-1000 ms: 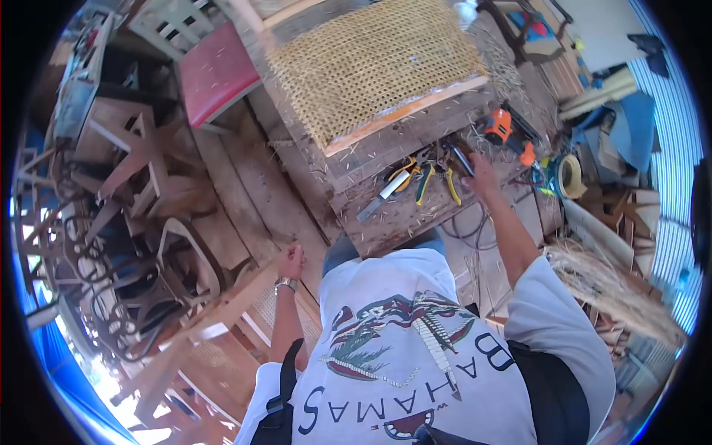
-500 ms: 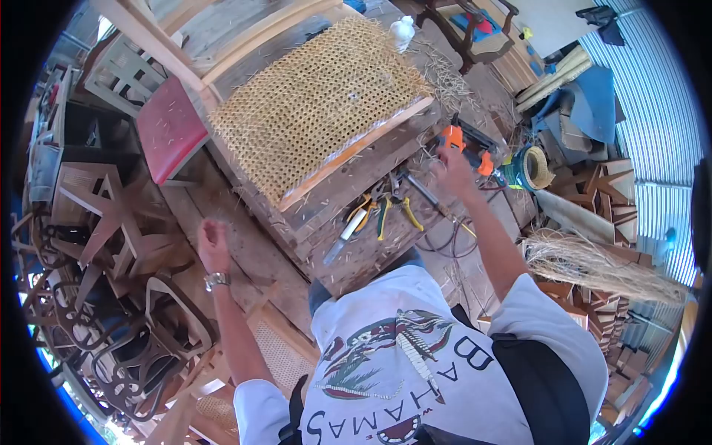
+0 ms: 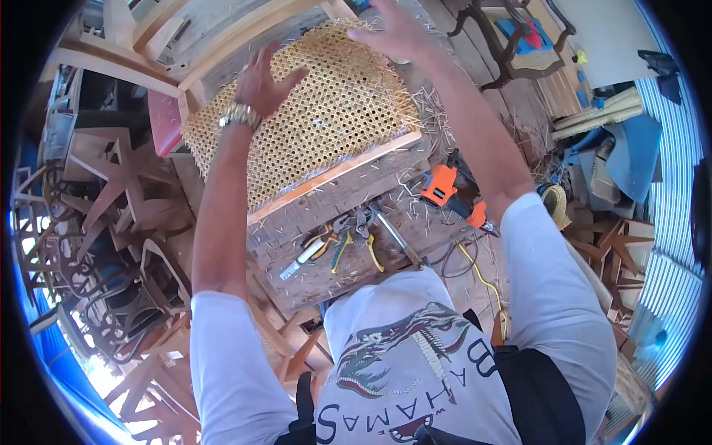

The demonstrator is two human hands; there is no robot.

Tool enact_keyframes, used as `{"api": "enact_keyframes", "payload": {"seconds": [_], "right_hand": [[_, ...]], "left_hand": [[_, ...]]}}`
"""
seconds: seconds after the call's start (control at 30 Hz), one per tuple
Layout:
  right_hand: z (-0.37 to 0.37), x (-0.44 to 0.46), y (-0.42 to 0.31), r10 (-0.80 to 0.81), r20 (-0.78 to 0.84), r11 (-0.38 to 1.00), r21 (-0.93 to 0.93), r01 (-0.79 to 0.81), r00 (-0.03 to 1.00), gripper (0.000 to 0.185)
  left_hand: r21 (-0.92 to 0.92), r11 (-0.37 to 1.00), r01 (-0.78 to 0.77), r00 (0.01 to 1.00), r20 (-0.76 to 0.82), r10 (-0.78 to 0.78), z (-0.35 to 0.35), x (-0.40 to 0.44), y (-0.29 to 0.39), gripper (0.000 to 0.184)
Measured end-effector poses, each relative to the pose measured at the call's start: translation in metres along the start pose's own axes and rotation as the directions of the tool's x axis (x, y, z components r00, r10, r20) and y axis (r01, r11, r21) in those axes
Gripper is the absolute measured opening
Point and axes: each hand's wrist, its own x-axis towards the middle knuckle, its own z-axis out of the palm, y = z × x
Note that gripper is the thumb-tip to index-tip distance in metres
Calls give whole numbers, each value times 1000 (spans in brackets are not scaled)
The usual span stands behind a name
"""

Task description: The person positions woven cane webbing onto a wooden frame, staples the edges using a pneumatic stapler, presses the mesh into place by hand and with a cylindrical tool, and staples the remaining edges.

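Note:
A woven cane panel point(image 3: 326, 111) covers the seat of a light wooden chair frame point(image 3: 334, 176), its edges frayed with loose strands. My left hand point(image 3: 267, 83), with a metal watch at the wrist, is over the panel's left part, fingers and thumb spread; whether it touches the cane I cannot tell. Over the far right corner of the panel reaches my right hand point(image 3: 394, 33), fingers apart and holding nothing; some fingertips are cut off by the frame's top edge.
On the wooden bench point(image 3: 282, 278) nearest me lie yellow-handled pliers point(image 3: 356, 241), a utility knife point(image 3: 302, 259) and a metal rod-like tool point(image 3: 397, 236). An orange nail gun point(image 3: 443, 185) lies to their right. Wooden chair parts point(image 3: 111, 174) are piled at left.
Both hands have moved forward over the cane panel: the left from beside the bench, the right from the orange nail gun. The view has shifted slightly.

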Motion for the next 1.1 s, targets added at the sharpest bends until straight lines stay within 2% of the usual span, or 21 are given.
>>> {"api": "enact_keyframes", "payload": {"seconds": [0.03, 0.07, 0.13, 0.23, 0.27, 0.43, 0.53, 0.57, 0.63, 0.73, 0.8, 0.83, 0.93, 1.03, 1.1], "right_hand": [[-2, 18, 1, 16, 126, 1000, 4, -17, 992, 100], [6, 32, 8, -65, 174, 998, 3, 66, 983, 100], [15, 56, 18, -229, 265, 972, 7, 235, 937, 98], [19, 70, 7, -426, 434, 871, -41, 490, 794, 87], [21, 73, 2, -389, 452, 876, -88, 475, 802, 83], [30, 82, -12, -188, 511, 860, -327, 391, 839, 65], [46, 79, 3, -161, 536, 894, -277, 353, 829, 59], [51, 78, 10, -206, 498, 897, -249, 367, 842, 58], [54, 76, 22, -289, 411, 899, -193, 393, 864, 56], [47, 73, 22, -318, 413, 897, -160, 411, 854, 49], [60, 64, 31, -427, 233, 867, -169, 469, 874, 46], [65, 60, 35, -478, 140, 849, -180, 497, 867, 44], [59, 70, 31, -328, 327, 917, -115, 382, 886, 41], [63, 90, 25, -237, 503, 930, -128, 343, 831, 39], [64, 97, 26, -241, 519, 930, -118, 348, 820, 39]], "left_hand": [[46, 999, 10, 999, 32, -11, 7, 19, 1, 103], [89, 996, 14, 998, 59, -19, 14, 36, 2, 107], [50, 999, 22, 991, 134, -28, 28, 64, -1, 112], [66, 998, 13, 956, 293, -32, 31, 88, 10, 110], [83, 997, 9, 935, 354, -38, 30, 91, 15, 109], [175, 980, 96, 953, 267, -141, 54, 99, 14, 100], [219, 964, 149, 966, 177, -189, 58, 92, 19, 88], [202, 975, 95, 990, 82, -113, 67, 87, 10, 76], [173, 983, 55, 997, 52, -65, 65, 80, 13, 71], [53, 999, -13, 1000, -28, 15, 67, 70, 12, 64], [-1, 999, -35, 996, -79, 35, 66, 68, 8, 66], [-42, 999, 15, 999, -44, -17, 64, 69, 10, 67], [99, 995, -11, 999, -45, 16, 63, 76, 13, 68], [41, 984, 176, 976, 119, -180, 54, 83, 22, 75], [48, 986, 161, 982, 94, -165, 53, 83, 19, 78]]}}
